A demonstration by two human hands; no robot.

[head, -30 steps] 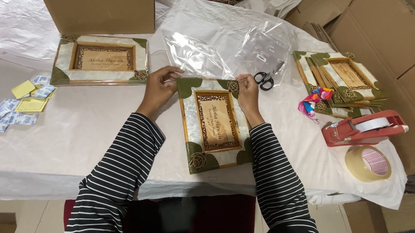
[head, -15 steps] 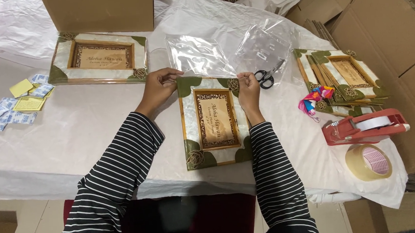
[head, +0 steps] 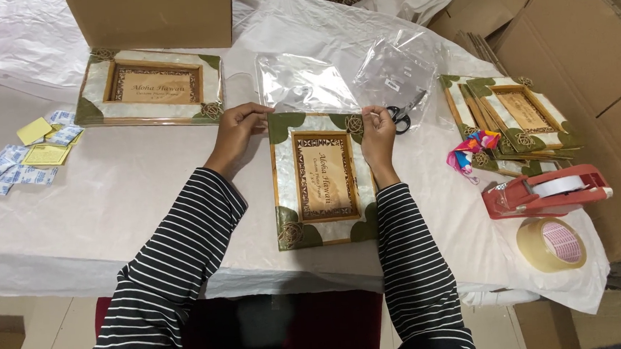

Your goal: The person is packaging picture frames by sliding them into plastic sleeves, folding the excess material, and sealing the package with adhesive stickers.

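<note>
1. Since the earlier frame, little is changed: both hands are kept at the near edge of the clear plastic bag [head: 303, 85], and the bag's mouth is held slightly closer to the frame top.
2. The bag edge is pinched by the left hand [head: 236, 132] between thumb and fingertips at about 10 o'clock from the picture frame [head: 323, 176].
3. The other corner of the bag edge is pinched by the right hand [head: 378, 136], at about 1 o'clock from the frame centre; its fingers are pressed together on the film.
4. The frame is laid flat on the white table cover [head: 132, 192], its long axis running from 12 to 6 o'clock, and the bag lies directly at 12 o'clock from it, touching its top edge.
5. Both hands are equally near to the frame top.
6. Scissors [head: 400, 115] are seen at 2 o'clock, a red tape dispenser [head: 545, 190] at 4 o'clock.
</note>
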